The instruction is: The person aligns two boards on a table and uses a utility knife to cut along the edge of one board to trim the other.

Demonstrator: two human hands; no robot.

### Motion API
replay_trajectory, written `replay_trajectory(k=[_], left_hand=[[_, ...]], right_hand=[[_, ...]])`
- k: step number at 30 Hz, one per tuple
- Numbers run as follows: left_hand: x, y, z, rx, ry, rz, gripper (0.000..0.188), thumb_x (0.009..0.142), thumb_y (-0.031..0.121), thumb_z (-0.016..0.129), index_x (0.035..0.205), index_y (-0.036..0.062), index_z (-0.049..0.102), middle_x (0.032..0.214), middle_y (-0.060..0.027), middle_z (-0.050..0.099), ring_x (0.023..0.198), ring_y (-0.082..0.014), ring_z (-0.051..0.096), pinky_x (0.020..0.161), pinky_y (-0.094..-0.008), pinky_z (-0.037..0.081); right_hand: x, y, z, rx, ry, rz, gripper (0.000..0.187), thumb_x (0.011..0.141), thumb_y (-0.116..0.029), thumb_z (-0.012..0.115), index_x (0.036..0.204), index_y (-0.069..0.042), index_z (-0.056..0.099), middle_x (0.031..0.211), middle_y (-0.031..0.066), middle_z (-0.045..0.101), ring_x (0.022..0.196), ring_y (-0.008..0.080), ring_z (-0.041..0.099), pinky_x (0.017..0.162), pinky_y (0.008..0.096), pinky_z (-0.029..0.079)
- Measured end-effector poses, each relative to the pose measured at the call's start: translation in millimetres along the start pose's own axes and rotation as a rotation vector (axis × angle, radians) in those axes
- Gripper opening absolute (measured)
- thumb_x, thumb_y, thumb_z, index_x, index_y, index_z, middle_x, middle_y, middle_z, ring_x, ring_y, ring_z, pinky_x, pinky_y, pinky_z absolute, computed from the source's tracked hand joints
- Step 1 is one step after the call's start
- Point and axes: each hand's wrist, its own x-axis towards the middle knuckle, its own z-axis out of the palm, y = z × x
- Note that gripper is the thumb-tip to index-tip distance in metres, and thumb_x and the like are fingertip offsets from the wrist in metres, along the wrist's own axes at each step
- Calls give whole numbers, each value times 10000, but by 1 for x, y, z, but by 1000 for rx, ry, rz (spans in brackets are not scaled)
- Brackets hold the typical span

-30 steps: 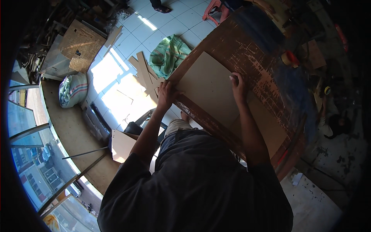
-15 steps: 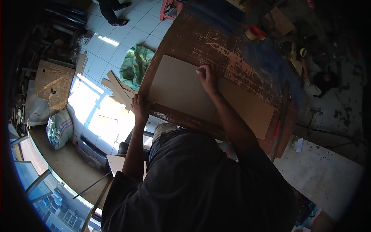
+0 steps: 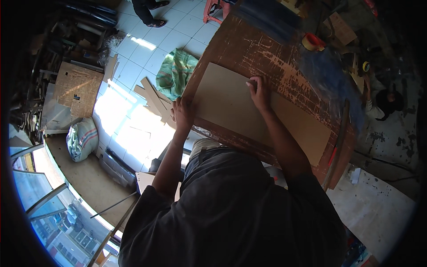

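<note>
A flat, light brown rectangular board [image 3: 227, 95] lies on a worn brown worktable [image 3: 242, 42]. My left hand [image 3: 183, 113] is at its near left corner, by the table edge. Its fingers are bent over the edge and seem to grip the board there. My right hand [image 3: 261, 92] rests at the board's far long edge, near the middle, with the fingers curled in and the thumb close to them. Whether anything small is between them is hidden. The board's right part [image 3: 302, 129] extends beyond my right forearm.
A tape roll [image 3: 312, 42] and clear plastic sheeting [image 3: 327, 73] lie on the table's far side. A long thin bar [image 3: 338, 142] crosses its right end. Left on the tiled floor are a green sack [image 3: 175, 73] and board offcuts [image 3: 153, 98]. Another person [image 3: 386, 104] is at far right.
The whole view has shifted, so the table and board appear farther right. My left hand has slid slightly up along the board's left end. My right hand keeps its place at the far edge.
</note>
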Motion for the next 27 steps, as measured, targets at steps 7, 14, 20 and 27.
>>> replay_trajectory(k=[7,14,20,27], left_hand=[[63,43,27,37,134,-20,345,851,258,668,1136,76,600,1102,-124,586,1105,-351,528,899,-559,381],[74,40,31,-98,107,-35,288,838,248,683,1083,111,620,1076,-77,592,1105,-304,541,902,-532,371],[72,37,36,-156,137,-47,242,820,237,695,1032,141,629,1059,-48,591,1099,-293,546,885,-515,363],[81,34,27,-117,-2,-65,271,805,226,714,1049,145,629,1103,-60,588,1138,-297,538,910,-529,360]], right_hand=[[-1,0,4,14,-37,18,262,890,-258,689,1078,-125,564,1045,101,559,1043,325,533,901,484,398],[1,0,6,46,-26,16,256,895,-234,676,1087,-122,549,1060,114,548,1048,345,526,906,502,398],[1,0,7,8,-44,11,242,899,-234,666,1077,-128,543,1059,98,547,1058,335,517,904,500,396],[0,-6,4,-124,-41,-6,234,918,-274,638,1093,-138,563,1062,100,538,1058,331,516,903,517,385]])
